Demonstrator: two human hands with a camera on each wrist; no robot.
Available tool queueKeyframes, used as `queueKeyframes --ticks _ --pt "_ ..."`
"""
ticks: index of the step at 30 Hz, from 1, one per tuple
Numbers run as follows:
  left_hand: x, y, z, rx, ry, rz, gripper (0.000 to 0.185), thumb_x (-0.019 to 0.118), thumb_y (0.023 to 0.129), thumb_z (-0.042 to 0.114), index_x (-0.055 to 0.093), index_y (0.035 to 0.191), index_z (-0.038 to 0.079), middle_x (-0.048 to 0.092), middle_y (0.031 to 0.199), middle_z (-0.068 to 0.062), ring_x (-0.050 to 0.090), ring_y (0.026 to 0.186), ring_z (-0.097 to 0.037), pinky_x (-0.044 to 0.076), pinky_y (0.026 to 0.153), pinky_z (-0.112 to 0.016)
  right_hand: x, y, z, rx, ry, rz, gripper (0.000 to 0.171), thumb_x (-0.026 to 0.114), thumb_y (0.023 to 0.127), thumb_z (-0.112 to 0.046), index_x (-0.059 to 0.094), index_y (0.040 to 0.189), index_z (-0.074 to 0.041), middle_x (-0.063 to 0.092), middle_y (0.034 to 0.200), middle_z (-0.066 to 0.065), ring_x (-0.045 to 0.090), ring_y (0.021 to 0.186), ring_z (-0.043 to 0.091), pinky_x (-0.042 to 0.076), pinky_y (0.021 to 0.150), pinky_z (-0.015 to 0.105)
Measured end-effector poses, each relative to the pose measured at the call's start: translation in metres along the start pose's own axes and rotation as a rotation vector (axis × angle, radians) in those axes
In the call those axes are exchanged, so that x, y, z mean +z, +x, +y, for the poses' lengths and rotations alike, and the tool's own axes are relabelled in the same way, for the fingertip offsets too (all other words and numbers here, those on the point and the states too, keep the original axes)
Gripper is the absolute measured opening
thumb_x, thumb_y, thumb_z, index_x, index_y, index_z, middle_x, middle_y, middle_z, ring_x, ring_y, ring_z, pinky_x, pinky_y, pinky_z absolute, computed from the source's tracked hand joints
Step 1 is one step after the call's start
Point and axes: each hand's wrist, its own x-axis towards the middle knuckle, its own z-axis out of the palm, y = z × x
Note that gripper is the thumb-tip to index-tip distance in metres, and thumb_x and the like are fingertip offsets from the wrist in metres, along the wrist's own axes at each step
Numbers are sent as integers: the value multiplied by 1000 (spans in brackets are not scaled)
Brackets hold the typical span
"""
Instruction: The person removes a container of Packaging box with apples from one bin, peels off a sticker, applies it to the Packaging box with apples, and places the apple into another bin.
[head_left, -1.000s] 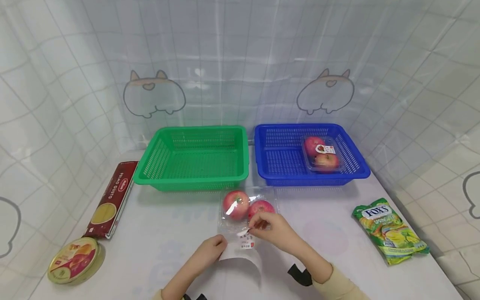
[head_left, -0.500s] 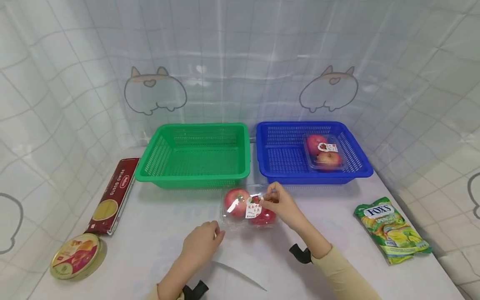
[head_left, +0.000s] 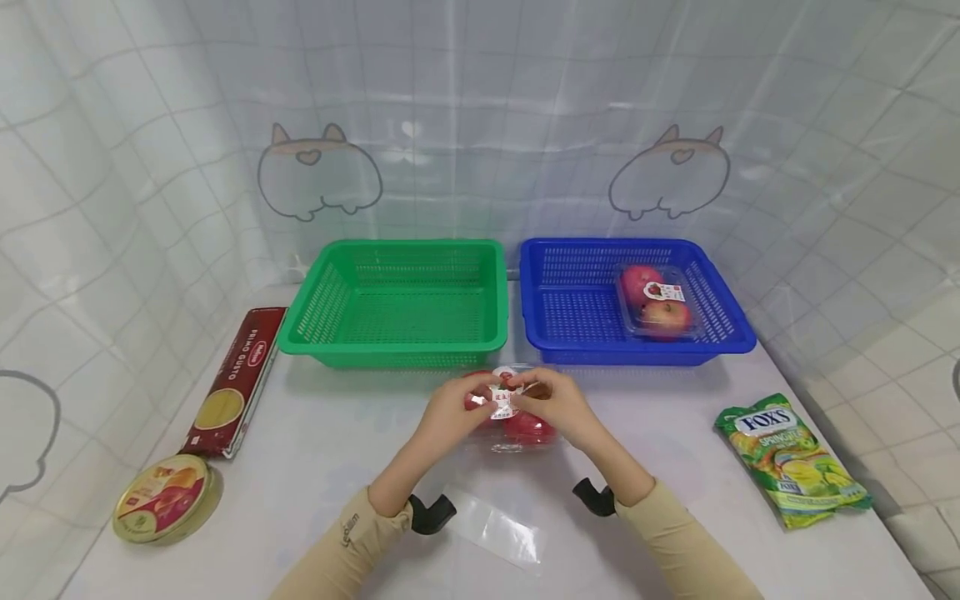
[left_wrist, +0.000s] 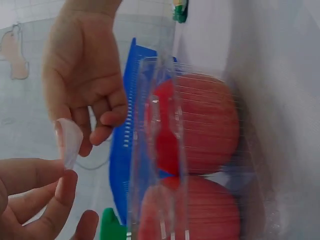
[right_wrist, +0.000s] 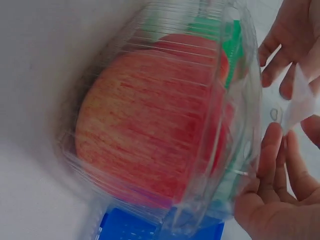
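Observation:
A white sticker label [head_left: 504, 402] with red print is stretched between the two hands, above a clear plastic clamshell [left_wrist: 165, 115] of red apples [right_wrist: 145, 125] on the table. My left hand [head_left: 450, 408] pinches the label's left edge between thumb and forefinger. On the other side my right hand [head_left: 561, 404] pinches the label's right edge. In the left wrist view the label [left_wrist: 71, 142] curves between both hands, apart from the lid. From above, the hands partly cover the apples. A glossy translucent backing strip [head_left: 498, 527] lies on the table in front of the clamshell.
Behind stand a green basket [head_left: 393, 350] and a blue basket [head_left: 637, 346], which holds a labelled apple pack [head_left: 660, 302]. To the left lie a dark red Primo Gusto packet [head_left: 236, 383] and a round tin [head_left: 165, 500]. A green Fox's candy bag [head_left: 793, 458] lies at right.
The label has come off its backing sheet and moved over the apple clamshell in my right hand. My left hand let go of the backing, which lies on the table, and moved up to the label.

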Motion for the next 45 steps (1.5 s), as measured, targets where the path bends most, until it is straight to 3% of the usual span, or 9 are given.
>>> queueKeyframes --ticks 6,12,16,19,23,29,33,37,45 --pt "8 7 -4 28 230 30 29 69 75 9 69 104 9 64 72 4 56 81 -25 38 74 -42 10 2 0 -108 -304 71 29 70 72 4 69 100 -2 63 100 12 63 74 17 52 64 23" --pt "15 6 -8 28 372 48 27 70 76 14 70 103 11 57 65 5 55 89 -31 37 78 -47 18 3 1 -178 -543 107 28 72 70 1 70 98 -1 62 90 6 53 67 11 43 58 21" --pt "19 4 -8 59 439 65 28 70 76 15 69 103 11 68 89 -1 54 90 -30 37 78 -46 20 2 0 -210 -625 126 28 72 69 0 71 97 -2 59 82 3 46 66 12 37 55 23" --pt "22 3 -9 87 462 82 29 70 76 14 69 104 11 67 106 -5 53 90 -28 36 79 -45 20 1 0 -234 -679 137 28 73 69 -3 72 97 -2 56 78 2 45 67 14 36 56 25" --pt "24 2 -11 119 503 99 29 69 76 15 69 106 12 67 103 -6 51 90 -27 36 78 -43 21 0 2 -258 -749 142 28 74 71 -8 72 98 -5 58 81 3 50 73 19 41 63 31" --pt "26 -3 -16 137 528 138 22 70 76 16 73 98 16 59 92 -7 47 87 -26 36 72 -41 20 -4 8 -246 -814 188 26 74 72 -20 73 98 -13 57 95 11 51 87 30 42 72 43" --pt "25 -4 -19 114 484 146 22 70 75 19 73 97 20 55 103 -10 44 100 -32 34 76 -46 18 -4 12 -191 -827 202 32 72 74 -28 71 104 -18 53 120 18 44 108 40 35 82 54" --pt "25 -2 -25 47 454 99 37 66 76 24 67 112 21 47 125 -17 33 119 -42 30 87 -56 16 -4 16 -95 -807 150 43 70 75 -33 65 116 -19 39 139 20 30 126 44 27 90 62" --pt "25 2 -28 -63 418 -12 52 56 77 29 56 129 24 33 141 -19 18 131 -44 21 96 -62 16 -6 20 -26 -749 91 50 67 78 -35 59 125 -18 29 146 19 19 133 43 21 93 71"
